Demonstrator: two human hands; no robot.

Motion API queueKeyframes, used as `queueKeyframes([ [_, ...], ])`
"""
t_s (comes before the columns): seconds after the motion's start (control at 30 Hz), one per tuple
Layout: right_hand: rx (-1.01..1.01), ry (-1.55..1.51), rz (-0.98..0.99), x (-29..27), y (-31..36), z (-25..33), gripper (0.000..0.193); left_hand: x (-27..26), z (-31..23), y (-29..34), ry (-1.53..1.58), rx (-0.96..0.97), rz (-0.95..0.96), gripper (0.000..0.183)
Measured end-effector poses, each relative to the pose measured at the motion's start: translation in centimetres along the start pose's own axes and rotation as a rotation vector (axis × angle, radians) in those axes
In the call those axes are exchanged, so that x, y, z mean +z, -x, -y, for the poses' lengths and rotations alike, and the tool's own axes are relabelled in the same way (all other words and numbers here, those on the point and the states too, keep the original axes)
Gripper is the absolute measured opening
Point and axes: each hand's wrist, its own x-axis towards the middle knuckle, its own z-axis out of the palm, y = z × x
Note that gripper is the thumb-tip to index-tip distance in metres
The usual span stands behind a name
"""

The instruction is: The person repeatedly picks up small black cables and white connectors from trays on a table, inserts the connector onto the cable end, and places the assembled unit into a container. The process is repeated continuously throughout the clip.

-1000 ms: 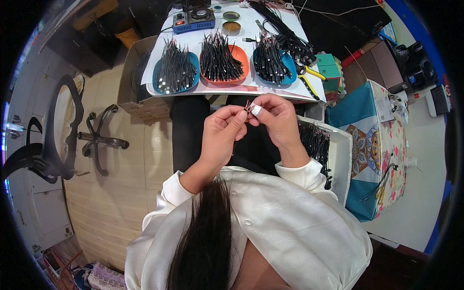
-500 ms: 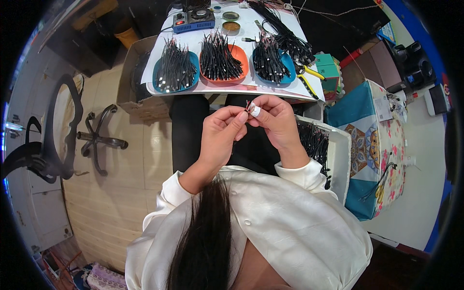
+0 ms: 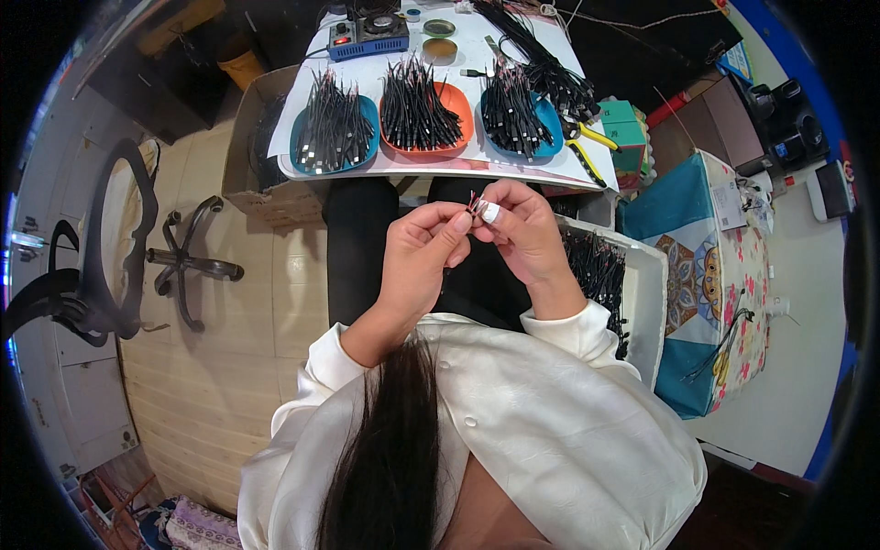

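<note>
Above my lap, both hands meet at the stripped end of a thin cable [image 3: 473,203], where fine red and dark wire strands stick up. My left hand [image 3: 426,252] pinches the cable between thumb and forefinger; most of its length is hidden in the palm. My right hand [image 3: 522,234] is closed at the strands, thumb against forefinger, with white tape [image 3: 492,213] wrapped on a digit. Beyond the hands, on the table, bundles of short black cables fill a left blue tray [image 3: 367,156], an orange tray [image 3: 465,110] and a right blue tray [image 3: 553,137].
A blue box-shaped device [image 3: 367,41] with a knob stands at the table's back left, near a round tin [image 3: 440,50]. Yellow-handled wire strippers [image 3: 591,151] lie at the right edge. A white bin [image 3: 649,284] of black cables is on my right, a wheeled chair [image 3: 119,247] at left.
My right hand has shifted slightly at the wire strands, its taped digit moving a little to the right and down. My left hand keeps its pinch in nearly the same place.
</note>
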Motion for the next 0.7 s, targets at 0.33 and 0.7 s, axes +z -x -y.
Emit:
queueKeyframes([
  [0.33, -0.126, 0.133, -0.009, -0.2, -0.2, -0.8, 0.014, -0.1, 0.1, 0.1, 0.038, -0.036, 0.013, 0.017],
  [0.7, 0.045, -0.085, 0.112, -0.2, 0.2, -0.3, 0.015, -0.9, -0.2, 0.1, 0.062, -0.133, 0.097, 0.017],
])
